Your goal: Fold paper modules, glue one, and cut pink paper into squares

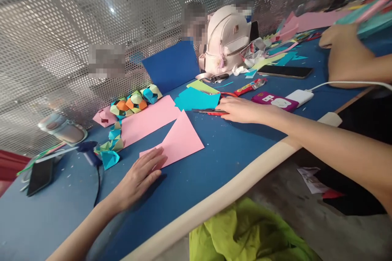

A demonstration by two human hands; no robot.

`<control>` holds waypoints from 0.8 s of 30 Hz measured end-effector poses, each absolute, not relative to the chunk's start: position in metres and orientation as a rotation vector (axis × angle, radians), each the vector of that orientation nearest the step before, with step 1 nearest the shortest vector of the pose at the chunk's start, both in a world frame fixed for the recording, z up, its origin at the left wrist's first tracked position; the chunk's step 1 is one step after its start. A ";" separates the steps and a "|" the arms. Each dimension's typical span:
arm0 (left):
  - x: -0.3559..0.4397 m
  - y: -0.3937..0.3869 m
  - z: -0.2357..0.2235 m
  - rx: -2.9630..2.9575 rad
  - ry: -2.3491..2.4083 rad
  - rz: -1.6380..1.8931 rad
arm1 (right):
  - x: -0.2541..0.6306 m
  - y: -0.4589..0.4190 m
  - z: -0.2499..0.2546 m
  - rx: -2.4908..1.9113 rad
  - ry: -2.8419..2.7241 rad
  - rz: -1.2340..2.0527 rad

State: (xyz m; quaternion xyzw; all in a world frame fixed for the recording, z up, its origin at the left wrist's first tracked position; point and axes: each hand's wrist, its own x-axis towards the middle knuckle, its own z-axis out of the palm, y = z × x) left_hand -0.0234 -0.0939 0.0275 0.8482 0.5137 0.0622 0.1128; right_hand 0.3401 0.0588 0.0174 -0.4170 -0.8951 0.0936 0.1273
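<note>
My left hand (139, 177) lies flat with its fingers stretched out on the near left end of a folded pink sheet of paper (182, 142). The sheet has a pointed corner toward the far side. Farther right, my right hand (240, 109) has its fingers closed on red-handled scissors (203, 111), blades pointing left; the fingers cover part of the handle. Just beyond lies a stack of teal paper (196, 98). A larger pink sheet (147, 120) is on the table behind the folded one.
Folded paper balls (136, 101), a glue gun (89, 153), a phone (39, 175) and a bottle (63, 128) sit left. A blue board (173, 65) and a white backpack (228, 40) stand behind. Right are a power bank (275, 101), another phone (284, 71) and another person's arm (349, 57).
</note>
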 end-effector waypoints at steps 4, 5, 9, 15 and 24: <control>-0.015 -0.076 0.041 2.390 1.632 0.219 | 0.339 0.057 0.018 -1.369 -2.648 0.152; -0.012 -0.071 0.042 2.373 1.653 0.211 | 0.340 0.056 0.017 -1.394 -2.613 0.166; 0.003 -0.052 0.034 2.416 1.631 0.187 | 0.348 0.045 0.013 -1.426 -2.455 0.252; 0.011 -0.041 0.031 2.523 1.610 0.279 | 0.353 0.029 0.014 -1.373 -2.366 0.395; 0.015 -0.057 0.039 2.493 1.657 0.591 | 0.342 0.022 0.010 -1.121 -2.413 0.438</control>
